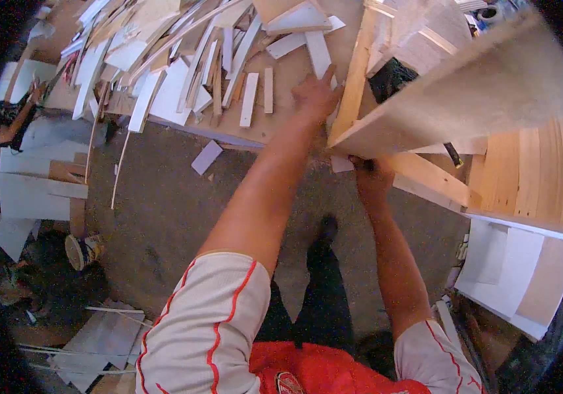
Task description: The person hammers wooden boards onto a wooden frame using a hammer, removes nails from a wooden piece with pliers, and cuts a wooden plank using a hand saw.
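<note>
My left hand (pixel 317 98) is over the workbench, fingers apart, index finger stretched towards the end of a white wood strip (pixel 318 54). Nothing shows in its grasp. To its right lies a long pale timber (pixel 354 82), and a large plywood panel (pixel 455 85) rises at an angle, one corner near the timber's end. Below that corner my right hand (pixel 375 177) is closed, beside a wooden rail (pixel 432 177). Something dark shows at its fingers, but the panel's edge and the hand hide what it is.
Many offcuts and strips (pixel 157 59) are heaped on the bench (pixel 281 125) at upper left. A slatted wooden surface (pixel 531 171) stands at right, with white boards (pixel 511 269) below. A bucket (pixel 83 252) and scraps lie on the floor at left. Part of another person (pixel 22 118) shows at far left.
</note>
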The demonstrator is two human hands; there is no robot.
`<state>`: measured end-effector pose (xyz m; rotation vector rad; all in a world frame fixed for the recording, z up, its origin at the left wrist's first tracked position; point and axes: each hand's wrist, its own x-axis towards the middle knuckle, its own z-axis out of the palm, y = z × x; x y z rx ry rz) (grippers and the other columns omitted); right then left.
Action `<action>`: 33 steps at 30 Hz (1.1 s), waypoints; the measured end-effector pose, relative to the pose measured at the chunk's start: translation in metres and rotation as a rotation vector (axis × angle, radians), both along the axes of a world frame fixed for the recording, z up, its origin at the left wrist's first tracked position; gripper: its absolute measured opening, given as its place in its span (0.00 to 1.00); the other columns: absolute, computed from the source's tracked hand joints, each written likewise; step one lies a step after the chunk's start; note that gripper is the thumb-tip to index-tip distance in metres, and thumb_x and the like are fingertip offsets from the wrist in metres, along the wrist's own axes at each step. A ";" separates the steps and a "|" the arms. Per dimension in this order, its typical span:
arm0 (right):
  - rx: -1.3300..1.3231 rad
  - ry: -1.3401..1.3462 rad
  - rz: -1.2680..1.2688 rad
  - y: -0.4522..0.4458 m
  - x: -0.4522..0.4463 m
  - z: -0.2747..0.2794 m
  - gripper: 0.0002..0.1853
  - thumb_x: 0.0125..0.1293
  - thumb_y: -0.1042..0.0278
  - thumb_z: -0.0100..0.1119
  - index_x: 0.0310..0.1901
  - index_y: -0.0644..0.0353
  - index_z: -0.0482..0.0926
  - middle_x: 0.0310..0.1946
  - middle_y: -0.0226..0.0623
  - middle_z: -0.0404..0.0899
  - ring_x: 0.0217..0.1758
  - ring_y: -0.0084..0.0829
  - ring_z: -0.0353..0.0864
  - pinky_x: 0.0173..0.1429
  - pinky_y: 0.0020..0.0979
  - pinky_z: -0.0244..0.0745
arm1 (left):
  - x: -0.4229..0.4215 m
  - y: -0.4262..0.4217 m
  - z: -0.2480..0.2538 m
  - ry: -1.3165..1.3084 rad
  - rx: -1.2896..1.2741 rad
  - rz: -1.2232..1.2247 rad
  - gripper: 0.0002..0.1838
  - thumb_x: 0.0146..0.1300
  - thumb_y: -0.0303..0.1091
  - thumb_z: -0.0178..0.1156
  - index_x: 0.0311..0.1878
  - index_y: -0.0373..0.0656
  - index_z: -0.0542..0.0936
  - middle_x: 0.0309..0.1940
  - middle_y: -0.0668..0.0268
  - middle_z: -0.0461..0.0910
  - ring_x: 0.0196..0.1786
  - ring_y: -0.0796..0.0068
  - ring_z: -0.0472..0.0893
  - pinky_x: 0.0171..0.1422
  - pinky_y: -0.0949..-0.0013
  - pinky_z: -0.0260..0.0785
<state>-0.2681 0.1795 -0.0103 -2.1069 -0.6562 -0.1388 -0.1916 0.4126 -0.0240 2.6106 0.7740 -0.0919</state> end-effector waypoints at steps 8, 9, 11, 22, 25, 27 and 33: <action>0.041 0.017 0.016 -0.002 0.001 -0.001 0.07 0.66 0.74 0.70 0.44 0.64 0.84 0.36 0.42 0.89 0.40 0.32 0.88 0.46 0.35 0.81 | 0.014 0.003 -0.020 -0.107 -0.079 0.054 0.33 0.71 0.59 0.54 0.78 0.72 0.66 0.58 0.53 0.81 0.61 0.51 0.83 0.57 0.48 0.80; 0.012 0.018 0.014 -0.003 0.000 0.001 0.07 0.66 0.75 0.69 0.44 0.65 0.84 0.36 0.42 0.89 0.40 0.31 0.88 0.46 0.35 0.81 | 0.013 0.003 -0.017 -0.111 -0.074 0.056 0.32 0.71 0.58 0.55 0.78 0.72 0.66 0.58 0.53 0.81 0.61 0.51 0.83 0.57 0.47 0.80; -0.036 0.023 0.008 -0.004 -0.001 0.005 0.06 0.67 0.75 0.68 0.44 0.65 0.84 0.36 0.41 0.89 0.41 0.30 0.88 0.47 0.35 0.81 | 0.011 0.006 -0.013 -0.086 -0.075 0.019 0.33 0.71 0.58 0.55 0.78 0.72 0.66 0.57 0.53 0.81 0.62 0.51 0.83 0.56 0.46 0.80; 0.047 0.086 0.030 -0.004 -0.004 0.007 0.07 0.66 0.77 0.69 0.44 0.66 0.84 0.36 0.38 0.89 0.39 0.28 0.86 0.48 0.32 0.81 | 0.005 0.022 -0.005 -0.026 -0.052 -0.053 0.34 0.70 0.58 0.56 0.79 0.72 0.64 0.56 0.53 0.83 0.63 0.53 0.82 0.57 0.46 0.81; -0.012 0.026 0.041 -0.007 0.002 -0.001 0.08 0.65 0.77 0.71 0.44 0.65 0.84 0.36 0.39 0.89 0.39 0.29 0.87 0.47 0.32 0.82 | 0.000 0.036 -0.012 -0.032 -0.043 -0.093 0.36 0.69 0.57 0.59 0.79 0.68 0.64 0.57 0.50 0.82 0.61 0.49 0.83 0.60 0.47 0.80; -0.028 0.026 0.051 -0.006 0.003 -0.007 0.08 0.64 0.76 0.72 0.43 0.65 0.84 0.36 0.40 0.89 0.38 0.30 0.88 0.46 0.34 0.82 | -0.013 0.060 -0.016 -0.079 -0.036 -0.155 0.40 0.67 0.54 0.64 0.80 0.60 0.63 0.58 0.46 0.82 0.59 0.45 0.84 0.62 0.46 0.79; -0.029 0.035 0.013 -0.004 -0.005 0.001 0.10 0.62 0.76 0.73 0.44 0.64 0.84 0.36 0.42 0.89 0.36 0.34 0.88 0.43 0.37 0.81 | -0.076 0.048 0.009 -0.460 -0.260 0.068 0.49 0.62 0.44 0.71 0.78 0.35 0.55 0.61 0.36 0.78 0.57 0.32 0.82 0.65 0.39 0.74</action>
